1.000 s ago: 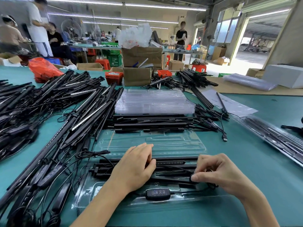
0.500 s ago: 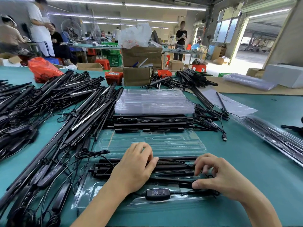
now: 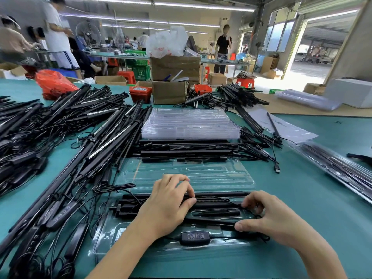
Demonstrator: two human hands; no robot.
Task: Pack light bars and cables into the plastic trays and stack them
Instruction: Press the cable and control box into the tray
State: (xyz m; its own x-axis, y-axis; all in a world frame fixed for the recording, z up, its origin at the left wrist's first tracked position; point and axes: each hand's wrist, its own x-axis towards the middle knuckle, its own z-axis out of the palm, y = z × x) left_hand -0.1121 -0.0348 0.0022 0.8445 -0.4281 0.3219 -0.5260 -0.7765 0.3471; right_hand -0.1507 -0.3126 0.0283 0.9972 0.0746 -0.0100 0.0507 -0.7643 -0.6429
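i see the clear tray (image 3: 112, 236) at the near edge of the green table (image 3: 302, 218). my left hand (image 3: 167, 208) presses bent fingers on the light bars (image 3: 217, 204) lying in it. right of that hand, my right hand (image 3: 267, 220) pinches the cable (image 3: 223, 200). i'd judge it best to tuck the cable flat beside the controller (image 3: 194, 237) while holding the bars down.

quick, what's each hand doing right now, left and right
Left hand: open, fingers pressing the light bars into the tray.
Right hand: pinching the black cable.
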